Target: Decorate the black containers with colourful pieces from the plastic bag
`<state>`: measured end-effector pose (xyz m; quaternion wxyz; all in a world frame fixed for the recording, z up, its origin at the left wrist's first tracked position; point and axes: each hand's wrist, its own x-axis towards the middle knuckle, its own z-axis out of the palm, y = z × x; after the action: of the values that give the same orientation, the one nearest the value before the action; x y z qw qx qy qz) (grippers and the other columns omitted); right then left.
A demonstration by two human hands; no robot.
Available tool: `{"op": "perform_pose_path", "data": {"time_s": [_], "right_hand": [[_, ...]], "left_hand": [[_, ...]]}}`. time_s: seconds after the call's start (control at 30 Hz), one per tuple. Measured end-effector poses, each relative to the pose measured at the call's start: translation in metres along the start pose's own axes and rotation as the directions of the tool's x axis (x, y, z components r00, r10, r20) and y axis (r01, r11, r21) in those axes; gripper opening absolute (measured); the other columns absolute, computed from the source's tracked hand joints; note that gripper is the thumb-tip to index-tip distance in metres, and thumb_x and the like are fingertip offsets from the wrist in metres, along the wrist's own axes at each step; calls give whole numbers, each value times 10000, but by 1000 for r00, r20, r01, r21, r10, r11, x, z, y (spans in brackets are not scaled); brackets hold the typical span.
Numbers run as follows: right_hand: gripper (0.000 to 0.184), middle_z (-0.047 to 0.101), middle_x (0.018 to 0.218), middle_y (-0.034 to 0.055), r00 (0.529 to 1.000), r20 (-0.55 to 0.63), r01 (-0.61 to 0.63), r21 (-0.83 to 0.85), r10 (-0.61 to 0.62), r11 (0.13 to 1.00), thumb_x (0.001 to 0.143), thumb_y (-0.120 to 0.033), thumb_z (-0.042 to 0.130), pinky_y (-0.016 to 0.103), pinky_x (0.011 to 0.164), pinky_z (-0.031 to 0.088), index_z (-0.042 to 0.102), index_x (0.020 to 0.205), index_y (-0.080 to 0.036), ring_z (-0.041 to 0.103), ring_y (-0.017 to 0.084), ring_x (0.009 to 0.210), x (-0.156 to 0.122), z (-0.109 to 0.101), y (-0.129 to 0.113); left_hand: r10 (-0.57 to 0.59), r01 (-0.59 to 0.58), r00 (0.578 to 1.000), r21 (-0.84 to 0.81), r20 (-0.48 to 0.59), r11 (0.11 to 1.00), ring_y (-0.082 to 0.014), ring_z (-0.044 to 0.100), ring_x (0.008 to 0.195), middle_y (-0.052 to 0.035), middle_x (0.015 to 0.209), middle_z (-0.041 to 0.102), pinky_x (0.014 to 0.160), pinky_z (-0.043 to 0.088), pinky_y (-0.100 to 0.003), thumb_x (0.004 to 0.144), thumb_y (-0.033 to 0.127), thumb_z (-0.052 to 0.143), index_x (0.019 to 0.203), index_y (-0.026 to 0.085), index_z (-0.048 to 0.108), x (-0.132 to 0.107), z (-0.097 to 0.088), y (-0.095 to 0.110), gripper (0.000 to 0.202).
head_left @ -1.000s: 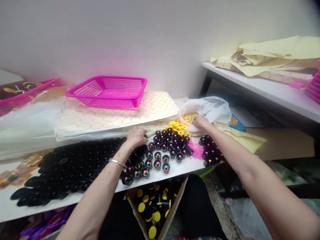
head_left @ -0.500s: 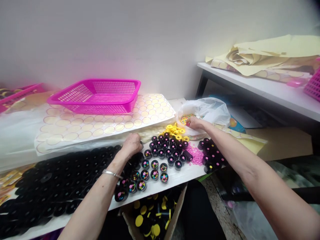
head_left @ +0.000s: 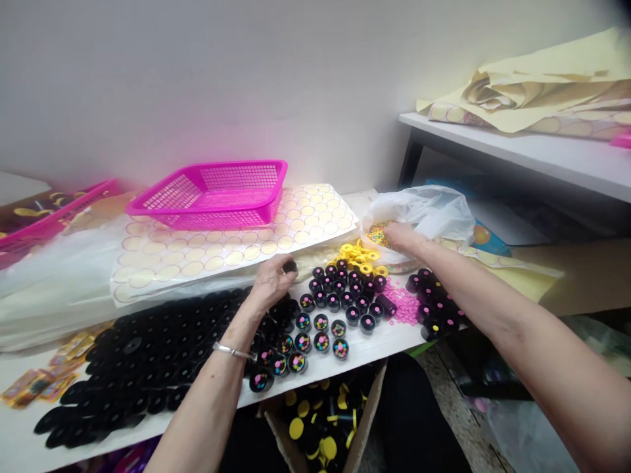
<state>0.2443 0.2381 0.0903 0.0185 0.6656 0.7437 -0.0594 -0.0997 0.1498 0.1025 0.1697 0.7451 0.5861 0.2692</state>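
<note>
Table (head_left: 24, 430): packet print (head_left: 28, 387) blurred; left grip (head_left: 272, 282) holds cup (head_left: 290, 267).

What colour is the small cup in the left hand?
The small cup is black; it shows in the head view.

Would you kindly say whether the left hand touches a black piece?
Touching: the head view shows the left hand gripping a black piece with no gap.

Right hand (head_left: 401, 236): fingertips out of my sight at the beads (head_left: 377, 234) in the plastic bag (head_left: 438, 207); can't tell what they hold. Left hand (head_left: 271, 282) covers part of 1 black cup (head_left: 290, 266); its inside I can't see. Orange packets (head_left: 30, 387), far left, blurred; print unreadable. Leftmost pink basket (head_left: 39, 230), 1 carton (head_left: 369, 415) below, yellow paper (head_left: 566, 72) at right: cut off at view's edge.
</note>
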Motion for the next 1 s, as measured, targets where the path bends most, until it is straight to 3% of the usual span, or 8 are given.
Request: {"op": "perform_pose_path", "data": {"time_s": [0.13, 0.3, 0.47, 0.57, 0.7, 0.8, 0.87, 1.0], "right_hand": [[187, 681, 955, 172, 999, 4, 52, 157, -53, 986, 711, -89, 555, 249, 780, 402, 703, 824, -73, 603, 223, 897, 9, 4, -6], [206, 673, 716, 62, 998, -48, 45, 414, -28, 909, 645, -140, 572, 214, 606, 408, 700, 791, -72, 567, 159, 678, 7, 3, 0], [289, 610, 641, 26, 993, -110, 34, 636, 47, 771, 639, -222, 564, 217, 508, 399, 673, 854, -63, 502, 110, 542, -10, -4, 8], [295, 588, 659, 16, 989, -143, 88, 762, 34, 641, 640, -268, 571, 216, 525, 409, 654, 848, -76, 489, 94, 550, -23, -13, 1], [239, 573, 664, -4, 970, -190, 236, 891, -154, 388, 611, -290, 632, 220, 557, 395, 647, 771, -114, 487, 96, 592, -45, -29, -20], [208, 580, 673, -4, 931, -200, 318, 856, -306, 407, 655, -290, 628, 236, 607, 402, 643, 780, -125, 508, 114, 636, -65, -43, -39], [192, 596, 723, 8, 868, -243, 451, 752, -434, 480, 727, -291, 583, 246, 648, 402, 648, 815, -133, 518, 126, 690, -77, -52, -51], [202, 594, 843, 48, 715, -307, 698, 252, -628, 671, 829, -203, 465, 260, 687, 365, 660, 836, -152, 498, 141, 775, -93, -63, -68]], "left_hand": [[29, -35, 996, -73, -88, 997, -151, 553, 827, -31, 927, 609, 741, 437, -260, 691, 229, 514, 982, 178, 619, -4, 4, 2, 314], [-4, -24, 993, -236, -122, 972, -154, 549, 852, -35, 938, 601, 738, 440, -267, 692, 243, 562, 992, 177, 620, -8, 10, 17, 313], [-140, 85, 989, -584, -48, 807, -155, 581, 809, -36, 906, 626, 739, 449, -279, 580, 256, 691, 1008, 143, 595, -8, 21, 44, 454], [-139, 130, 989, -690, 44, 712, -114, 563, 675, -4, 807, 614, 648, 441, -244, 552, 221, 711, 919, 146, 596, -8, 27, 64, 392], [-66, 121, 992, -728, 104, 674, -87, 547, 609, 19, 785, 616, 592, 427, -215, 575, 194, 699, 888, 163, 588, -6, 38, 85, 334], [-12, 72, 996, -709, 89, 701, -96, 562, 644, 9, 822, 643, 628, 444, -223, 584, 161, 685, 922, 164, 610, -3, 46, 95, 346], [24, 35, 997, -678, 78, 734, -111, 572, 690, 1, 837, 652, 667, 453, -235, 585, 137, 677, 934, 159, 630, -2, 50, 98, 353], [95, -28, 993, -628, 74, 777, -144, 580, 772, -9, 840, 658, 731, 451, -258, 594, 114, 652, 936, 151, 657, -1, 55, 99, 345]]}}
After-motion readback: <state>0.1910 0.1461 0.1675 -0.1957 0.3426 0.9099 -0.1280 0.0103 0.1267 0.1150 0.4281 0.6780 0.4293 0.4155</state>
